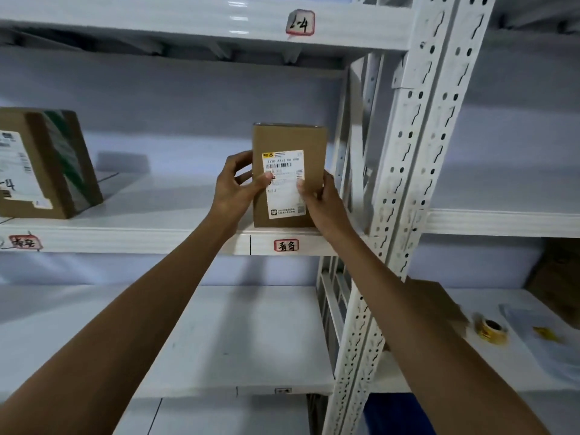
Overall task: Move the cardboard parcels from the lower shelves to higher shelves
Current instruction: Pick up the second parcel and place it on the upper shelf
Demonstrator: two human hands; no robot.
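A small cardboard parcel (290, 142) stands upright at the front edge of the middle shelf (157, 240), centre of the frame. The left hand (233, 186) and right hand (323, 199) grip its sides, thumbs on the shipping label (284, 183). A larger parcel (44, 164) sits far left; what seems a tape roll (491, 331) lies lower right.

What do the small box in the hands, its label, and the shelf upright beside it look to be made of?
Small box: brown cardboard, matte, with clear tape glinting along its top edge. Label: white printed paper, probably a sticker, lying flat with a barcode. Shelf upright: likely white-painted steel, judging by its punched slots and thin angle profile. Both the left hand and the right hand grip the box.
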